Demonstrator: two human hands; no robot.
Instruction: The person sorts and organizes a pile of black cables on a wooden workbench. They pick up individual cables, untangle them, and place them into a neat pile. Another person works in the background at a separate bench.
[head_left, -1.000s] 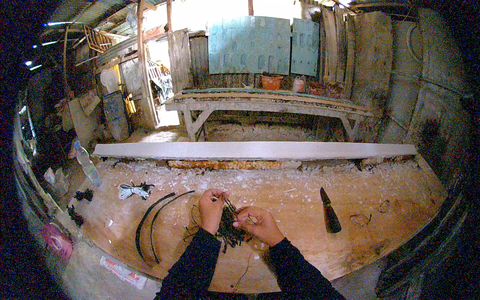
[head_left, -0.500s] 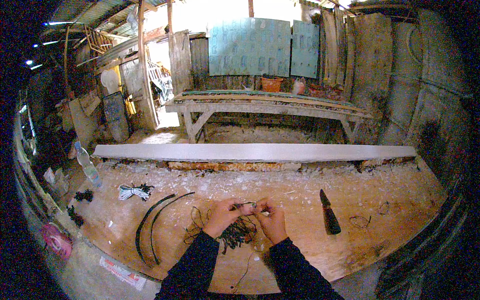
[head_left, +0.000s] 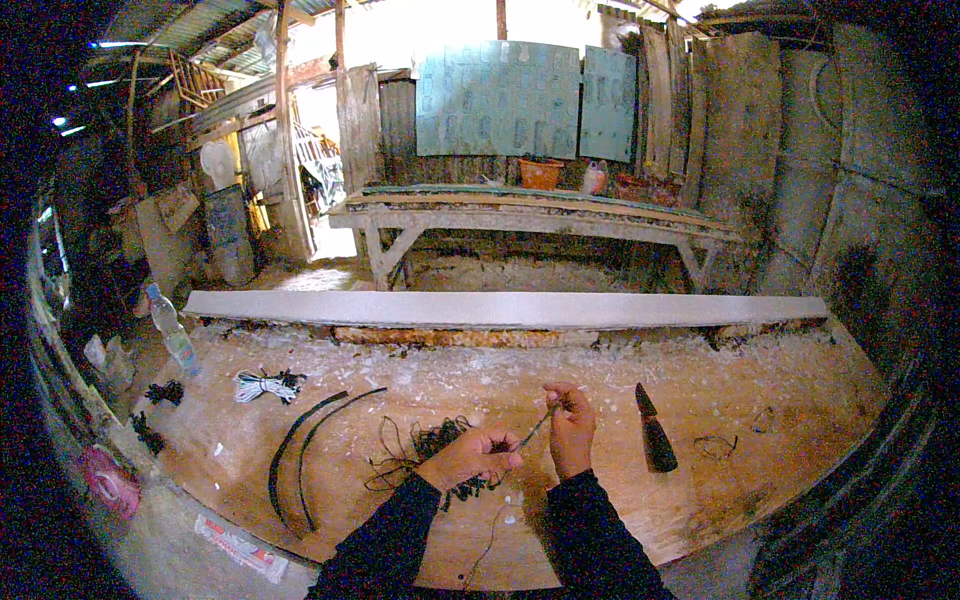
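A short dark cord point(head_left: 536, 428) runs taut and slanting between my hands. My left hand point(head_left: 468, 458) is closed on its lower end, above a pile of black cords point(head_left: 440, 436) that it partly covers. Higher and to the right, my right hand point(head_left: 572, 428) pinches the cord's upper end between thumb and fingers. A thin loose string point(head_left: 487, 545) lies on the table below my hands. To the right of my right hand lies a dark knife-like tool point(head_left: 654, 432), its narrow tip pointing away from me.
Two curved black strips point(head_left: 290, 450) and a tied white-and-black cord bundle point(head_left: 266, 386) lie left on the wooden table point(head_left: 600, 520). Small black bundles point(head_left: 164, 393) and a plastic bottle point(head_left: 173, 332) are farther left. A long white beam point(head_left: 500, 309) spans the far edge. A small loop point(head_left: 716, 446) lies right.
My hands have drawn apart. The right one has risen slightly up and to the right, the left has lowered slightly, and the cord now shows stretched between them.
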